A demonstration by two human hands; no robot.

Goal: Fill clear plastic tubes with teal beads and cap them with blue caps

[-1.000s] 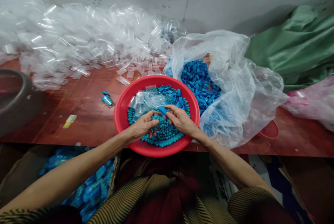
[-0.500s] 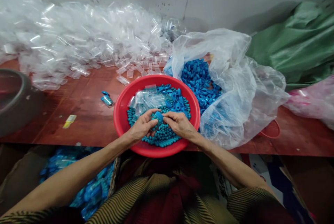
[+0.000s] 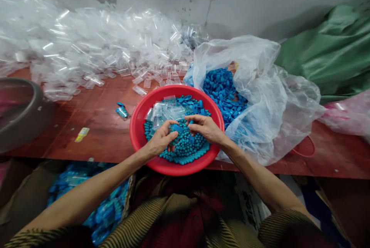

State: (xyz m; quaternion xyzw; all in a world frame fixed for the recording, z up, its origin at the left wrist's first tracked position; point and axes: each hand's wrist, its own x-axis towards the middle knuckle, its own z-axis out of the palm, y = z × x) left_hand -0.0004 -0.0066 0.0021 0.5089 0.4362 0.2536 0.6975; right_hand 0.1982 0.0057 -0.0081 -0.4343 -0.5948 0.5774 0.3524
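Over a red basin (image 3: 135, 124), my left hand (image 3: 158, 140) is closed around a small clear container with a blue cap (image 3: 177, 128); the fingers cover much of it. My right hand (image 3: 206, 129) is a short way to the right, its thumb and fingers pinching a small blue plastic cap (image 3: 190, 123), partly hidden. Turquoise beads (image 3: 185, 153) fill the lower part of the basin. Empty clear containers (image 3: 167, 112) lie on the beads at the back left, and loose blue caps (image 3: 198, 106) at the back right.
Clear containers (image 3: 115, 47) are heaped along the wall. A plastic bag (image 3: 260, 86) spills blue caps (image 3: 219, 90) to the right. One capped container (image 3: 122, 111) lies left of the basin. A grey tub (image 3: 34, 117) stands far left; a box of blue items (image 3: 110, 209) is below the table.
My right hand came in to the container's blue cap half a second ago, then drew back right with a blue piece between its fingers. My left hand kept hold of the container.
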